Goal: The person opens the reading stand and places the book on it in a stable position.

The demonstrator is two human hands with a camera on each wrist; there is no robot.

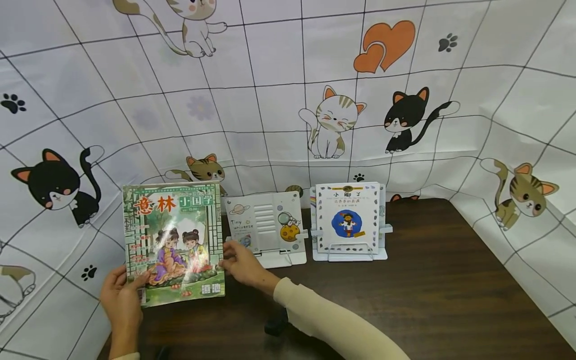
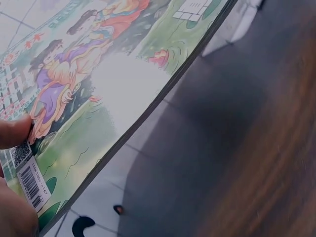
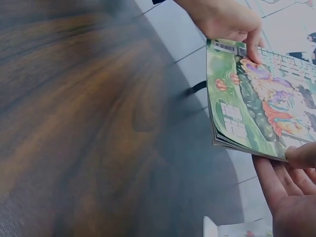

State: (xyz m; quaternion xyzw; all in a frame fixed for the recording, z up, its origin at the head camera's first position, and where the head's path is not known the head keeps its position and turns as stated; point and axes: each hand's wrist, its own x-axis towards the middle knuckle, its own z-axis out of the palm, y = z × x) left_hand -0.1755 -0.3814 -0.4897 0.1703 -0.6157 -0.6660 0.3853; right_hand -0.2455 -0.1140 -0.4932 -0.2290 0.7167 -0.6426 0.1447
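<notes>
A green illustrated magazine (image 1: 175,245), with two cartoon children on its cover, is held upright at the left of the table. My left hand (image 1: 121,300) grips its lower left edge, thumb over the cover beside the barcode (image 2: 32,185). On the opposite edge, my right hand (image 1: 245,265) pinches the magazine, its thumb (image 3: 301,155) in front and fingers behind. Just right of the magazine stands a white book stand (image 1: 265,225) with a space print, nothing leaning on it. Another book stand (image 1: 381,250) bears a white picture book (image 1: 348,215) with a blue round picture.
Dark brown wooden table (image 1: 427,285) spreads under the stands. Behind it hangs a white gridded cloth (image 1: 270,115) printed with cats. A small black object (image 1: 275,322) lies near the front, below my right forearm.
</notes>
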